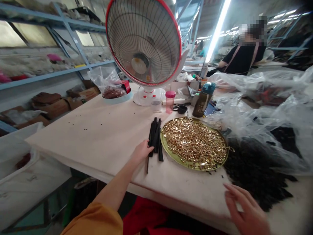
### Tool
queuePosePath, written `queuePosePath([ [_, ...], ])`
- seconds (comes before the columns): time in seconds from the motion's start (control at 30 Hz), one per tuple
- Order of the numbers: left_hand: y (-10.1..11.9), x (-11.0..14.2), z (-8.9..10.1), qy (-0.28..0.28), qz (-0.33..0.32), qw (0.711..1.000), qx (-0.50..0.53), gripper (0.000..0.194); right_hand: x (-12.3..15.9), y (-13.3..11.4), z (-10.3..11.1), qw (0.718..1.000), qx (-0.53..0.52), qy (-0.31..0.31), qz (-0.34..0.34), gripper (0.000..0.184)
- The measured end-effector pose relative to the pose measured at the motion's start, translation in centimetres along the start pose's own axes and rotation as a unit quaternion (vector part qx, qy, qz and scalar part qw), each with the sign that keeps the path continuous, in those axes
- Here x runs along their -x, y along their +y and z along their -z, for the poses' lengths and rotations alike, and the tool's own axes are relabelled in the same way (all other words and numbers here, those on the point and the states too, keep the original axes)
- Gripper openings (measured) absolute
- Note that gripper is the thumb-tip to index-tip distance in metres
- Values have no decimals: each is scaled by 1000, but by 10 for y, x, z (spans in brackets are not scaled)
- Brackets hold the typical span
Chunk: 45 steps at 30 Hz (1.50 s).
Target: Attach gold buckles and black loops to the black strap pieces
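Observation:
Several long black strips [154,134] lie side by side in a loose bundle on the table. My left hand [141,151] is at the bundle's left edge, thumb and fingers closed on a black strip whose thin end pokes out below. Close by on the right is a round yellow-green tray [168,153], heaped with small gold metal buckles [195,142]. My right hand [245,207] hovers low over the table's front right, fingers extended and slightly apart, with nothing visible in it. Just beyond it spreads a pile of small black pieces [254,173].
Behind the strips stands a round heater with a red rim [144,42]. A pink-lidded cup [170,101] and a dark bottle [203,99] stand behind the tray. Clear plastic bags [274,107] crowd the right side. A co-worker [244,55] is farther back.

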<state>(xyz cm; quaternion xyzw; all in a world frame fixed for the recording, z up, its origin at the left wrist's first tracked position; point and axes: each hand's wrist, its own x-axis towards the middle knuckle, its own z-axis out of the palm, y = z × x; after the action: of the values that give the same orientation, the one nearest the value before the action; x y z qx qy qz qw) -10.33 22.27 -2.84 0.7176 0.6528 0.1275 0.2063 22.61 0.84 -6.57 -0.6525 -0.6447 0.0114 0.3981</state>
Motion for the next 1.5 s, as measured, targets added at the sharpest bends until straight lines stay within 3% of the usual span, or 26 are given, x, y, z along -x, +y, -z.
queuePosePath([
  [0.13, -7, 0, 11, -25, -3, 1000, 17, 38, 1, -23, -18, 997, -18, -72, 24, 22],
  [0.23, 1, 12, 24, 15, 12, 1000, 21, 33, -4, -32, -20, 992, -67, -107, -31, 22],
  [0.3, 21, 30, 28, 27, -8, 998, 53, 36, -11, -39, -19, 982, -113, -118, -95, 22],
  [0.37, 51, 54, 25, -55, -88, 982, 160, 33, -20, -50, -18, 957, -192, -119, -183, 26],
  [0.43, 85, 80, 14, -243, -132, 931, 239, 29, -29, -61, -18, 903, -316, -112, -269, 35],
  [0.53, 121, 109, -8, -438, -86, 835, 322, 31, -37, -69, -15, 824, -431, -119, -348, 28],
  [0.67, 130, 125, -31, -527, 19, 747, 404, 34, -26, -59, -9, 776, -459, -102, -419, 27],
  [0.83, 127, 126, -43, -562, 80, 696, 440, 32, -11, -46, -8, 745, -467, -77, -470, 32],
  [1.03, 133, 128, -53, -548, 89, 688, 467, 31, -11, -44, -12, 754, -451, -72, -472, 31],
  [1.17, 139, 129, -61, -553, 131, 665, 485, 31, -13, -46, -11, 759, -443, -71, -473, 33],
  [1.23, 142, 128, -64, -552, 138, 662, 487, 29, -12, -46, -7, 773, -425, -72, -465, 35],
  [1.3, 144, 126, -65, -542, 134, 674, 484, 25, -8, -42, 1, 815, -371, -64, -441, 37],
  [1.4, 144, 123, -66, -518, 138, 690, 487, 24, 5, -25, 17, 907, -188, -26, -375, 33],
  [1.5, 144, 121, -68, -504, 154, 687, 500, 26, 16, -6, 31, 953, -13, -9, -303, 26],
])
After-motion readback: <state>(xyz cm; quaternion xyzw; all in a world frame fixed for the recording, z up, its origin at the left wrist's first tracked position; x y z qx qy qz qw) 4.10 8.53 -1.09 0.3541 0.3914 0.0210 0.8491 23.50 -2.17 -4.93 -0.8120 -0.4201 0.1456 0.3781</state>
